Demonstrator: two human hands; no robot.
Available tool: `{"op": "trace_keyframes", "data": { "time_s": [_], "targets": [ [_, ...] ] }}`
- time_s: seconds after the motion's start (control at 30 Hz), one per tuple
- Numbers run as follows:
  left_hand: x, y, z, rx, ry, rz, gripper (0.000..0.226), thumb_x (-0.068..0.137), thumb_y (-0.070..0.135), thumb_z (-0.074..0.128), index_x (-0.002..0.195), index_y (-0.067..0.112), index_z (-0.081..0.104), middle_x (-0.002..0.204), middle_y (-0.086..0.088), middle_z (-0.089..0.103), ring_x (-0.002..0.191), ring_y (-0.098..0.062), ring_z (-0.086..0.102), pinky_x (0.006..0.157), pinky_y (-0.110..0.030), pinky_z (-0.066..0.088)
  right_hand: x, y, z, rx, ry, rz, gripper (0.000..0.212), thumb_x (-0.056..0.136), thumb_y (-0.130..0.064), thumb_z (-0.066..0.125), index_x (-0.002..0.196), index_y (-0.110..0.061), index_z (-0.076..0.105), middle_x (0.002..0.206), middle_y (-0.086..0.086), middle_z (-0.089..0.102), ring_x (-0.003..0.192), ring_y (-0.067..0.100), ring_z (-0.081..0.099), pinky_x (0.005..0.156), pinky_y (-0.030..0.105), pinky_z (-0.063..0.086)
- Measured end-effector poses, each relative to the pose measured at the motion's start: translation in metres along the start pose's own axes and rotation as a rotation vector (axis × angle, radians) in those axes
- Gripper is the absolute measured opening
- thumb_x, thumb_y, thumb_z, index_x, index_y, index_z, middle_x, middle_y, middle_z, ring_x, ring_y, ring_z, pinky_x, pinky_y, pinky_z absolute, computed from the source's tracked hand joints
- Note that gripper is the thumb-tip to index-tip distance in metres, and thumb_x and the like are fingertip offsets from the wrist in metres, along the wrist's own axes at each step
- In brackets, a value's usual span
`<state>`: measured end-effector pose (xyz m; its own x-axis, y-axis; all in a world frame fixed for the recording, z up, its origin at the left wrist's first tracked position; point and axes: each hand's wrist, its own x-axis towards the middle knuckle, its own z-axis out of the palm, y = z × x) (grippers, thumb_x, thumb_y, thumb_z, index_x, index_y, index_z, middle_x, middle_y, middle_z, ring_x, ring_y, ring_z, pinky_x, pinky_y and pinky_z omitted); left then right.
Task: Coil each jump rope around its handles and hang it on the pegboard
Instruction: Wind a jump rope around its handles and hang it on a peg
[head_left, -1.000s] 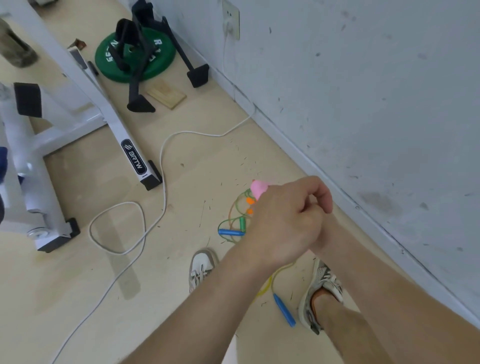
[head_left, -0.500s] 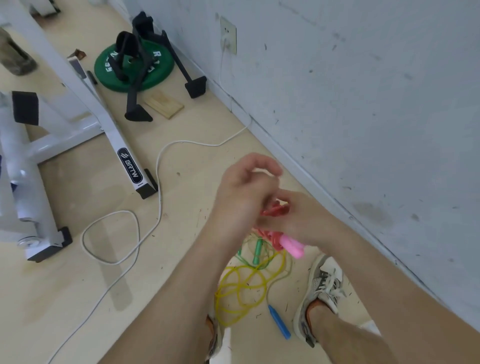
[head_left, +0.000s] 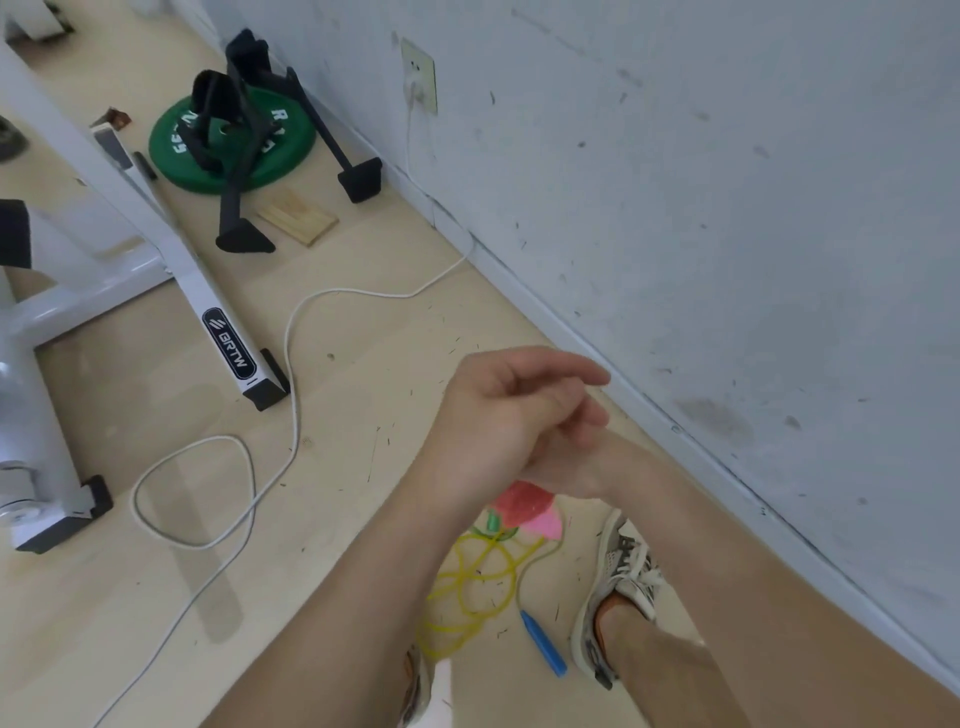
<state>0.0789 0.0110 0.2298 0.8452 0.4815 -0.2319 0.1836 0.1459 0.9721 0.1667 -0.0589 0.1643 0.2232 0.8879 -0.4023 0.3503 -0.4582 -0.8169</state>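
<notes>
Jump rope (head_left: 523, 506), blurred pink-red bundle, beneath left hand (head_left: 496, 415) atop right hand (head_left: 565, 466); hands' grip indiscernible

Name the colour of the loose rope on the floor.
The rope is yellow; the head view shows it.

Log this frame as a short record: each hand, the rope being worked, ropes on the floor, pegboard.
left hand: fingers curled, crossed over the right hand; anything it holds is hidden
right hand: mostly covered by the left; grip not visible
rope being worked: blurred pink handle with red cord, just below the hands
floor: loose yellow rope with blue plastic handle, beside a grey sneaker
pegboard: not in view
</notes>
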Motion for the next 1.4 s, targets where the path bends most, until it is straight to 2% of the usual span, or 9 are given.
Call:
{"op": "trace_keyframes", "data": {
  "time_s": [0.17,0.4,0.5,0.57,0.77,0.9,1.03,1.23,1.4],
  "targets": [
    [0.005,0.006,-0.009,-0.518,-0.064,-0.114,0.029,0.092,-0.007,0.045,0.108,0.004,0.067,0.102,-0.017,0.072,0.091,-0.024,0.072,0.06,-0.019,0.056,-0.023,-0.018,-0.009,0.164,0.25,-0.056,0.009,0.075,-0.03,0.07,0.073,-0.029,0.061,0.065,-0.009,0.063,0.064,0.001,0.062,0.058,0.019,0.048],
    [-0.009,0.041,0.005,0.041,0.25,0.169,0.02,0.088,0.002,0.063,0.092,0.019,0.071,0.076,-0.003,0.075,0.076,-0.017,0.072,0.072,-0.035,0.058,-0.062,-0.045,-0.037,0.21,0.476,-0.054,0.024,0.096,-0.02,0.06,0.078,-0.011,0.072,0.076,0.013,0.072,0.061,0.014,0.061,0.066,0.032,0.049],
    [-0.021,0.076,0.014,0.46,0.358,0.308,0.01,0.089,0.021,0.063,0.085,0.031,0.064,0.064,0.009,0.066,0.064,-0.003,0.061,0.064,-0.022,0.046,-0.089,-0.074,-0.053,0.22,0.566,-0.095,0.018,0.094,-0.019,0.064,0.084,-0.03,0.075,0.081,0.008,0.074,0.078,0.025,0.071,0.078,0.04,0.057],
    [-0.035,0.103,0.02,0.617,0.361,0.345,0.005,0.093,0.027,0.055,0.089,0.027,0.058,0.065,0.009,0.057,0.064,-0.005,0.052,0.059,-0.026,0.035,-0.112,-0.097,-0.066,0.31,0.641,-0.14,0.011,0.09,-0.013,0.068,0.084,-0.018,0.076,0.08,0.012,0.073,0.078,0.032,0.071,0.078,0.048,0.059],
    [-0.079,0.177,0.037,0.54,0.293,0.391,0.042,0.094,0.038,0.05,0.064,0.01,0.043,0.059,0.004,0.039,0.058,-0.014,0.036,0.054,-0.029,0.027,-0.196,-0.167,-0.089,0.596,0.694,-0.238,0.014,0.086,-0.008,0.071,0.086,0.005,0.072,0.075,0.016,0.068,0.073,0.021,0.07,0.061,0.035,0.059],
    [-0.122,0.223,0.054,0.038,0.073,0.324,0.012,0.092,0.022,0.061,0.101,0.013,0.06,0.077,-0.004,0.069,0.068,-0.011,0.061,0.067,-0.03,0.048,-0.241,-0.205,-0.099,0.631,0.742,-0.3,0.017,0.085,-0.013,0.073,0.082,0.004,0.07,0.07,0.009,0.069,0.069,0.019,0.07,0.059,0.032,0.057],
    [-0.149,0.255,0.071,-0.063,-0.016,0.403,0.026,0.086,0.007,0.066,0.107,0.014,0.054,0.09,-0.007,0.073,0.075,-0.013,0.067,0.075,-0.029,0.051,-0.278,-0.24,-0.111,0.633,0.823,-0.359,0.02,0.085,-0.015,0.073,0.078,0.003,0.067,0.067,0.008,0.069,0.065,0.018,0.069,0.054,0.028,0.054],
    [-0.167,0.304,0.093,0.221,-0.168,0.604,0.039,0.077,0.009,0.077,0.106,0.029,0.061,0.099,0.014,0.068,0.091,-0.006,0.065,0.079,-0.022,0.055,-0.315,-0.275,-0.133,0.616,0.98,-0.411,0.027,0.084,-0.02,0.076,0.074,0.002,0.063,0.068,0.012,0.064,0.064,0.021,0.067,0.055,0.031,0.055],
    [-0.163,0.347,0.118,0.405,0.02,0.725,0.021,0.085,0.013,0.063,0.097,0.03,0.066,0.081,0.008,0.072,0.067,-0.008,0.069,0.062,-0.021,0.054,-0.332,-0.309,-0.156,0.457,1.055,-0.433,0.031,0.087,-0.025,0.073,0.068,-0.001,0.069,0.071,0.017,0.07,0.064,0.017,0.064,0.06,0.026,0.053]
  ]
}}
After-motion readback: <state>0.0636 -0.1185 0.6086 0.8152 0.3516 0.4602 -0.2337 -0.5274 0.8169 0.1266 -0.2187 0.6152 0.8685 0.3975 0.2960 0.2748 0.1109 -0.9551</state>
